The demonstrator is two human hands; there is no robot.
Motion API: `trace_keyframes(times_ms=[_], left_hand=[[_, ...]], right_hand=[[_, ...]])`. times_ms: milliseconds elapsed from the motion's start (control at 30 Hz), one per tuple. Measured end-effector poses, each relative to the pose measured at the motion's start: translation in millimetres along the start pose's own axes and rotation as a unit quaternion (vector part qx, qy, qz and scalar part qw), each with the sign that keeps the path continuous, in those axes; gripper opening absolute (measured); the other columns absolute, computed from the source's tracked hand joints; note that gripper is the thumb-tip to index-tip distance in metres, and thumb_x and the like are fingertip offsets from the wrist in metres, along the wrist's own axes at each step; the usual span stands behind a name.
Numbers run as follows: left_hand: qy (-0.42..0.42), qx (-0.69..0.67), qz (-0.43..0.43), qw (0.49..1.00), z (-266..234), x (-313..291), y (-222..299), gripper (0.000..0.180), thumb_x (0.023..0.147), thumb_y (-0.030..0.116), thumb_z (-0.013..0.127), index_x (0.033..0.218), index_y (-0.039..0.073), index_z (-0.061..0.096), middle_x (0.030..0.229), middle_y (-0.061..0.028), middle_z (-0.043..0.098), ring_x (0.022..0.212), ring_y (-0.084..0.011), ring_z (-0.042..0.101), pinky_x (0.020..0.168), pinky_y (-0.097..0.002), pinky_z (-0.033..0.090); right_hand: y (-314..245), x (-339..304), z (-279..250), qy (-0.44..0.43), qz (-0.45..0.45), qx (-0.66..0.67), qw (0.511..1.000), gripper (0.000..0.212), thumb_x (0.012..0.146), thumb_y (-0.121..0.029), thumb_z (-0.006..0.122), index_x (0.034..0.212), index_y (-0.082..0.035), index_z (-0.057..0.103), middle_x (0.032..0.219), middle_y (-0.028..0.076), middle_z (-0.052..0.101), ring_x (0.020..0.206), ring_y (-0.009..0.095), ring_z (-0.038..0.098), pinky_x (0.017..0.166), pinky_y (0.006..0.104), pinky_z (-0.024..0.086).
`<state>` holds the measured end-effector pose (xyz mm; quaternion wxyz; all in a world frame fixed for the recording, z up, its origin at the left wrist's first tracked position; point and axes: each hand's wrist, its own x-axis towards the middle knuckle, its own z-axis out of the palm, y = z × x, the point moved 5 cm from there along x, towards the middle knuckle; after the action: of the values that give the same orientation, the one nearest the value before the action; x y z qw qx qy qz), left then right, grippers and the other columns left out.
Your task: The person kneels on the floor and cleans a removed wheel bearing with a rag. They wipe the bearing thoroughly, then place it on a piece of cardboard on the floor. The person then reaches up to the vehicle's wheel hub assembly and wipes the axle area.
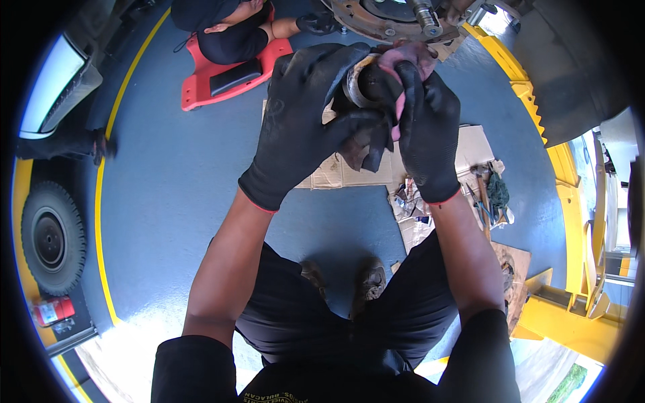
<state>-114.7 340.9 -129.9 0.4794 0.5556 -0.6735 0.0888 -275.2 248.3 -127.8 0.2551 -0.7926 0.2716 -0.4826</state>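
Both of my hands wear black gloves and are raised together in front of me. My left hand (302, 114) is closed around a metal ring-shaped part (351, 86), its bore facing partly toward me and dark inside. A pink and dark-stained rag (407, 59) is wrapped against the part's right side. My right hand (430, 127) grips that rag, fingers bent over it beside the ring. Dark folds of cloth hang below, between the hands. Just beyond them is a rusty wheel hub assembly (363, 20) with a threaded shaft end (428, 19) sticking out.
A person sits on a red creeper (235, 77) at the far left. Flattened cardboard (342, 176) lies below my hands; a hammer (482, 198) and dark green cloth (498, 195) are on the right-hand cardboard. Yellow lift parts (570, 195) rise at right. A tire (52, 238) stands far left.
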Motion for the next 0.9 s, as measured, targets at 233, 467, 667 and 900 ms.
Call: trace_keyframes(times_ms=[233, 467, 667, 900], left_hand=[[-0.014, 0.021, 0.07, 0.997, -9, 9, 3, 0.088, 0.066, 0.045, 0.097, 0.142, 0.012, 0.067, 0.146, -0.01, 0.064, 0.133, -0.0345, 0.059, 0.112, -0.0486, 0.045], [-0.006, 0.079, 0.089, 0.993, -15, 10, -5, 0.091, 0.066, 0.054, 0.093, 0.144, 0.014, 0.068, 0.15, -0.011, 0.063, 0.14, -0.0362, 0.056, 0.119, -0.0519, 0.044], [-0.001, 0.058, 0.105, 0.993, -14, 13, -4, 0.093, 0.069, 0.057, 0.089, 0.147, 0.013, 0.065, 0.152, -0.0119, 0.06, 0.143, -0.039, 0.054, 0.119, -0.0534, 0.043], [0.036, 0.021, 0.081, 0.996, -15, 10, 0, 0.091, 0.066, 0.05, 0.097, 0.142, 0.011, 0.065, 0.152, -0.012, 0.059, 0.14, -0.0378, 0.056, 0.116, -0.0511, 0.045]], right_hand=[[6, -7, 3, -0.002, -0.218, -0.059, 0.974, 0.045, 0.105, -0.022, 0.067, 0.144, -0.001, 0.057, 0.12, 0.018, 0.069, 0.1, 0.02, 0.071, 0.084, 0.0395, 0.057], [8, -8, 25, -0.065, 0.081, 0.328, 0.939, 0.052, 0.105, -0.021, 0.065, 0.151, -0.002, 0.05, 0.146, 0.017, 0.06, 0.121, 0.021, 0.067, 0.099, 0.0407, 0.056], [-13, -4, 20, -0.033, 0.088, 0.114, 0.989, 0.029, 0.11, -0.02, 0.059, 0.131, 0.0, 0.065, 0.101, 0.013, 0.073, 0.091, 0.02, 0.072, 0.085, 0.0357, 0.056], [-16, -1, 13, -0.044, 0.12, 0.111, 0.986, 0.029, 0.114, -0.022, 0.053, 0.126, -0.001, 0.069, 0.095, 0.014, 0.075, 0.086, 0.024, 0.074, 0.081, 0.0356, 0.056]])
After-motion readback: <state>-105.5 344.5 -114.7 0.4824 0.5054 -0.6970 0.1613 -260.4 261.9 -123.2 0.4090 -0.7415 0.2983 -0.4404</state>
